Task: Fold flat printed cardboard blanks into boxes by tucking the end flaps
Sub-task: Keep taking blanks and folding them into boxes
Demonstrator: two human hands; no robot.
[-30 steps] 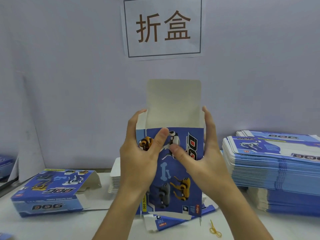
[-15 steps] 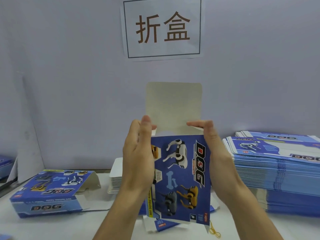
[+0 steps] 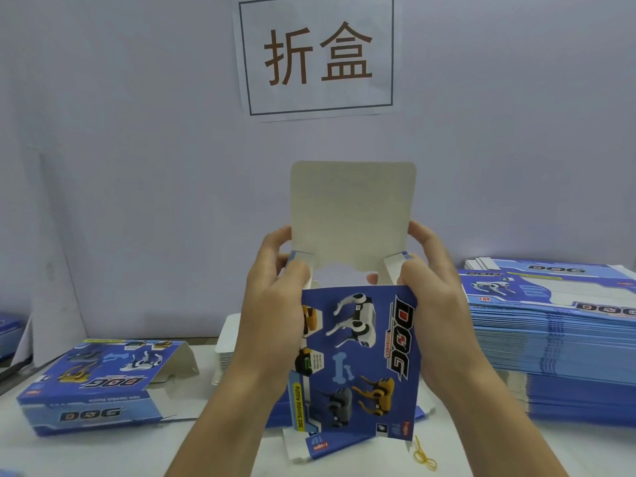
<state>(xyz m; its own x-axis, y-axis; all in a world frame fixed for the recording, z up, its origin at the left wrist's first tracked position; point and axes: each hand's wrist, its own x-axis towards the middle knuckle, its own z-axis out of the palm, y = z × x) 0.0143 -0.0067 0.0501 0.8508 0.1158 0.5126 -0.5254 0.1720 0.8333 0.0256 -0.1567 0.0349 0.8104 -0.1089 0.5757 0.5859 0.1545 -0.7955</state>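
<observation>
Holding the blue printed box (image 3: 358,359) upright at centre, above the table (image 3: 113,456).
From the head view, your left hand (image 3: 272,315) and right hand (image 3: 437,304) each grip a side, fingers curled onto the small end flaps; the big top flap (image 3: 351,215) stands open. A stack of flat blanks (image 3: 557,335) lies right, a folded box (image 3: 96,383) left.
</observation>
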